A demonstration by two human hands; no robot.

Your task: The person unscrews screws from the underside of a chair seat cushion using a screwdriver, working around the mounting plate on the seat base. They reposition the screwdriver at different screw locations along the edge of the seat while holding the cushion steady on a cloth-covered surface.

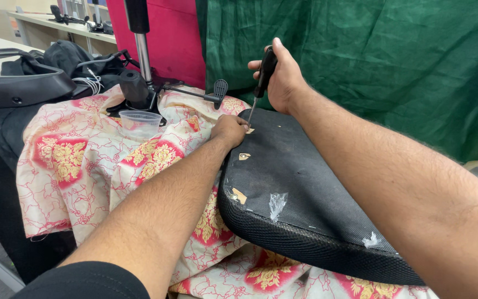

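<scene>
A black fabric-covered chair seat cushion [300, 188] lies upside down on a floral cloth [78, 160]. My right hand [283, 77] grips a black-handled screwdriver [262, 77] held nearly upright, its tip down at the cushion's far edge. My left hand [229, 130] rests on that same edge, fingers closed right beside the screwdriver tip. Small tears in the fabric show tan wood and bits of clear plastic.
A clear plastic cup [139, 123] sits on the cloth by a black chair base with a metal gas cylinder [142, 52] and lever [217, 91]. A black armrest [17, 83] lies at left. Green [372, 61] and red curtains hang behind.
</scene>
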